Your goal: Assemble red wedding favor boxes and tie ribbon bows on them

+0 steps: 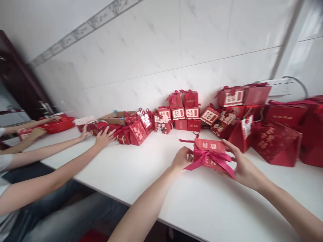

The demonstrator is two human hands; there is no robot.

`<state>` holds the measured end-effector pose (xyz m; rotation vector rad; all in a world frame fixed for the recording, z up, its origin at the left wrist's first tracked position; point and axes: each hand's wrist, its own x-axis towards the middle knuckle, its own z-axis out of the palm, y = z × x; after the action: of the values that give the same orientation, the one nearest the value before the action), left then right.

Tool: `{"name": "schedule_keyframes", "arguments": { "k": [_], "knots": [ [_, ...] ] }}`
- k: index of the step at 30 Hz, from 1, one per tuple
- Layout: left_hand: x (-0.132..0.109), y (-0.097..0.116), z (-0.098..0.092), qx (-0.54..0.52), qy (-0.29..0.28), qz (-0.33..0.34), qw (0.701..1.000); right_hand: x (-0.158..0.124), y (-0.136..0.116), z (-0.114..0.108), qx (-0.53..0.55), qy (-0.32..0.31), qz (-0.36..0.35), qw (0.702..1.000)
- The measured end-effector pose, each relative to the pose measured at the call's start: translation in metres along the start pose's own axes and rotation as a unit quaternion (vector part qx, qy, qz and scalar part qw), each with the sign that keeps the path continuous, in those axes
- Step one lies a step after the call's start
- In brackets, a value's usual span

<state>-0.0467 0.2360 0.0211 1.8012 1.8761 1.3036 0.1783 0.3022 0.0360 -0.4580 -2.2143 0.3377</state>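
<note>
Between my two hands is a red gift box point(209, 145) with a pink ribbon bow point(208, 156) tied across its front. My left hand point(182, 158) grips the box's left side, its fingers curled at the edge. On the right side, my right hand point(243, 166) holds the box with the fingers along its edge and the thumb partly hidden below. A thin dark red ribbon end sticks out behind the box to the left. Just behind it, stacked red boxes point(185, 112) with white labels stand against the wall.
Larger red boxes point(277, 143) crowd the right side, below a white power strip point(280, 87) on the wall. At left, a co-worker's hands point(103, 137) touch other red boxes. Farther off are an open cardboard box point(113, 117) and a red basin point(58, 126). The white table's point(141, 178) front edge runs diagonally.
</note>
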Motion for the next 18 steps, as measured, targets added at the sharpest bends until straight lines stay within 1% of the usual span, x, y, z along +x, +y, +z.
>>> {"name": "schedule_keyframes", "arguments": {
  "k": [4, 9, 12, 18],
  "knots": [
    [-0.001, 0.000, 0.000, 0.024, -0.019, 0.005, 1.000, -0.002, 0.008, 0.004, -0.009, 0.003, 0.002, 1.000],
    [-0.002, 0.000, -0.002, 0.028, -0.044, -0.002, 0.999, -0.005, 0.014, 0.008, 0.001, 0.011, 0.003, 1.000],
    [-0.002, 0.000, -0.002, 0.026, -0.050, -0.010, 0.998, -0.005, 0.014, 0.009, 0.001, 0.016, 0.002, 1.000],
    [-0.002, -0.003, 0.000, 0.025, -0.054, -0.019, 0.998, -0.003, 0.011, 0.008, -0.042, 0.012, 0.000, 0.999]
  ]
}}
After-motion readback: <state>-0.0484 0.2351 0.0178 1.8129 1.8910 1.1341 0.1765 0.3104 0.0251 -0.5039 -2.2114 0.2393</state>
